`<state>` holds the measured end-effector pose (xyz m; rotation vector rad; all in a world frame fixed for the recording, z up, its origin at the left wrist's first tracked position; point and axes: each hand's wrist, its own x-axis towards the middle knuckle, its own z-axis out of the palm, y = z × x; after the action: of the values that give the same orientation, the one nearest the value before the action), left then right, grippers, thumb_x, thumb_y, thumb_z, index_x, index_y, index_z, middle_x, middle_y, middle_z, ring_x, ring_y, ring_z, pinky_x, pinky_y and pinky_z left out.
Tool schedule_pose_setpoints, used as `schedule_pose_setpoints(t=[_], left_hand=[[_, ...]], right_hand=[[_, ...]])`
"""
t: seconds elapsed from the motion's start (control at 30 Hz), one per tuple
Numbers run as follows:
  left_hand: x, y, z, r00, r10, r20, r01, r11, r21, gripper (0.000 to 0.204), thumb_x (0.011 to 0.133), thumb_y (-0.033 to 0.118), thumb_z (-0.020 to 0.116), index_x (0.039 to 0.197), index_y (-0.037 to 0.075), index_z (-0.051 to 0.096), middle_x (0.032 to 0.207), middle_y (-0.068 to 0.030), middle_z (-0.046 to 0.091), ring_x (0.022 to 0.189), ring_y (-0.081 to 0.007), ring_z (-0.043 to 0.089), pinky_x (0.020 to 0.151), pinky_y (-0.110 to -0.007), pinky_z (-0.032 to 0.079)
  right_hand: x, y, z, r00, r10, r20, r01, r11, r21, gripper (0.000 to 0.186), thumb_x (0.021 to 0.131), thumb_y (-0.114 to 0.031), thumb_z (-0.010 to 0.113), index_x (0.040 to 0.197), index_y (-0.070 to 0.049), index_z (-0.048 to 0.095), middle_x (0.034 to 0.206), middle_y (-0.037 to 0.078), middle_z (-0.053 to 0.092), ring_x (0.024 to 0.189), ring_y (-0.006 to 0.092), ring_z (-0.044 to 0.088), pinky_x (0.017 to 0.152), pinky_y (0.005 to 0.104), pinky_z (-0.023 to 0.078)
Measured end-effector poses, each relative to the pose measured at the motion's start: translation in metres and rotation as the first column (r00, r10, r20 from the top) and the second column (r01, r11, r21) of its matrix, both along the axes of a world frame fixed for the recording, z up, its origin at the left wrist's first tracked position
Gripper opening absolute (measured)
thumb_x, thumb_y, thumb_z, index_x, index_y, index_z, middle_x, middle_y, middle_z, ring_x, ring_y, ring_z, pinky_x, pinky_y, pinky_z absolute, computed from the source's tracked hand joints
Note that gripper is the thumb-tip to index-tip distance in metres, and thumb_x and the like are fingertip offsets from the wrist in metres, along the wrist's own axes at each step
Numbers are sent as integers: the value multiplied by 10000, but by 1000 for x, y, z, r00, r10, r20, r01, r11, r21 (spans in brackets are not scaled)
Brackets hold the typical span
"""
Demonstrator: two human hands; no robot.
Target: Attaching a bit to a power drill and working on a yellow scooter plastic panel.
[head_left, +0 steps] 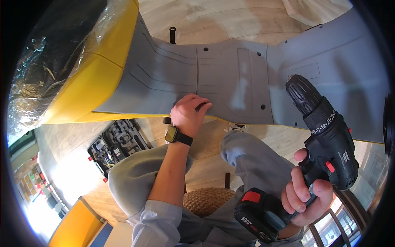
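Head view: right hand (pixel 306 193) grips black cordless drill (pixel 317 136); left hand (pixel 187 115) pinches grey underside panel (pixel 230 78).

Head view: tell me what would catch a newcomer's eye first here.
The black cordless drill with red trigger and battery pack dominates the right side, gripped by the right hand and raised in front of the large grey moulded plastic panel. At centre, the left hand, wearing a black wristwatch, rests on the panel's lower edge. A bright yellow plastic body part sits at upper left.

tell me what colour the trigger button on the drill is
Red, on the black cordless drill held in the right hand; head view.
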<state>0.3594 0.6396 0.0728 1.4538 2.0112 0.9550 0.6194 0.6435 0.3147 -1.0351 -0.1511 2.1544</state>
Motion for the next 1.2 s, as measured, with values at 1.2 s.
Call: schedule_pose_setpoints(t=[1.2], left_hand=[[117, 74, -10, 907, -346, 238, 352, 936, 19, 98, 790, 128, 749, 862, 185, 717, 663, 11, 632, 620, -206, 598, 599, -348, 468]], right_hand=[[97, 29, -33, 892, 408, -195, -418, 908, -12, 506, 998, -287, 555, 1371, 34, 436, 901, 117, 612, 808, 211, 606, 779, 372, 502]])
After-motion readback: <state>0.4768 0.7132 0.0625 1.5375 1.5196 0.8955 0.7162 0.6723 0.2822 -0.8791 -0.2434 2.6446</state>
